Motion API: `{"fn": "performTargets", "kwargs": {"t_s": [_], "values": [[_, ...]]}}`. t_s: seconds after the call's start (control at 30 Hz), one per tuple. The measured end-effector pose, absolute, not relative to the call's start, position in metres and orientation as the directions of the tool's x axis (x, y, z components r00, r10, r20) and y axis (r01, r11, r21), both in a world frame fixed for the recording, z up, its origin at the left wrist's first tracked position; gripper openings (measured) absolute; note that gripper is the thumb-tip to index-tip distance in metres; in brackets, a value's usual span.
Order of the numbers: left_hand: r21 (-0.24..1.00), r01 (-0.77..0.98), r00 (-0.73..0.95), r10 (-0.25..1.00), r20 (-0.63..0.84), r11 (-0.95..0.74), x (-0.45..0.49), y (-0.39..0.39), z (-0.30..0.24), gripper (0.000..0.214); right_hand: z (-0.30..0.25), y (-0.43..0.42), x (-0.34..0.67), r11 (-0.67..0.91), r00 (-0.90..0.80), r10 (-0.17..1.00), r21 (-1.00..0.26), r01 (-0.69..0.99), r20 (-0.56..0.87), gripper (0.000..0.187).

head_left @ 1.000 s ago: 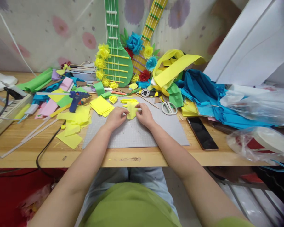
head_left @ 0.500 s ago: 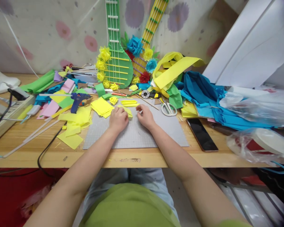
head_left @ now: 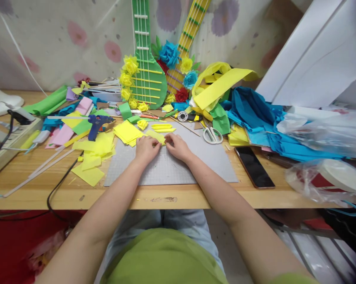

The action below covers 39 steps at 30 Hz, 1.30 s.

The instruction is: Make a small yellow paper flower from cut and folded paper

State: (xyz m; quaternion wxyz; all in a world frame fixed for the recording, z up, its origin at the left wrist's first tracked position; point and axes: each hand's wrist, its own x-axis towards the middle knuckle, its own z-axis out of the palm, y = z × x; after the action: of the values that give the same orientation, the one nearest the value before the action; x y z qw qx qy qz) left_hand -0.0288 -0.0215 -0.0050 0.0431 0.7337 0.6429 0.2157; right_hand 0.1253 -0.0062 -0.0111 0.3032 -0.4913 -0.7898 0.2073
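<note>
Yellow paper piece (head_left: 156,136), pale grey gridded mat (head_left: 179,171), dark-blue glue gun (head_left: 94,128), pink-and-purple flower-patterned backdrop (head_left: 92,31)

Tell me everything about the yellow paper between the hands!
The yellow paper is thin and pale, perhaps crepe. It slants over the gray cutting mat, nearer than the folded yellow strips. The left hand and right hand meet its near side, partly hiding it; I can't tell if it's folded.
</note>
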Motion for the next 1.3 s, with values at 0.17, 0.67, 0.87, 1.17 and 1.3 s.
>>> {"fn": "performTargets", "kwargs": {"t_s": [0.17,0.67,0.87,1.17,1.3], "values": [[0.374,0.926,-0.022,0.981,0.195,-0.054,-0.023,-0.019,-0.003,0.019,-0.013,-0.002,0.117,0.346,-0.245,0.938,-0.619,0.705,0.245,0.022],[0.374,0.919,-0.177,0.978,0.111,0.124,-0.018,-0.016,-0.002,0.019,-0.015,-0.003,0.112,0.352,-0.233,0.932,-0.546,0.760,0.277,0.021],[0.402,0.907,-0.184,0.976,0.118,0.122,-0.018,-0.016,-0.002,0.018,-0.016,-0.004,0.112,0.385,-0.260,0.918,-0.519,0.763,0.298,0.019],[0.418,0.904,-0.167,0.974,0.153,0.089,-0.017,-0.017,-0.001,0.016,-0.017,-0.002,0.111,0.404,-0.282,0.909,-0.492,0.771,0.306,0.019],[0.374,0.927,-0.107,0.979,0.174,0.035,-0.017,-0.017,-0.003,0.014,-0.016,-0.003,0.111,0.399,-0.276,0.911,-0.483,0.779,0.307,0.022]]}}
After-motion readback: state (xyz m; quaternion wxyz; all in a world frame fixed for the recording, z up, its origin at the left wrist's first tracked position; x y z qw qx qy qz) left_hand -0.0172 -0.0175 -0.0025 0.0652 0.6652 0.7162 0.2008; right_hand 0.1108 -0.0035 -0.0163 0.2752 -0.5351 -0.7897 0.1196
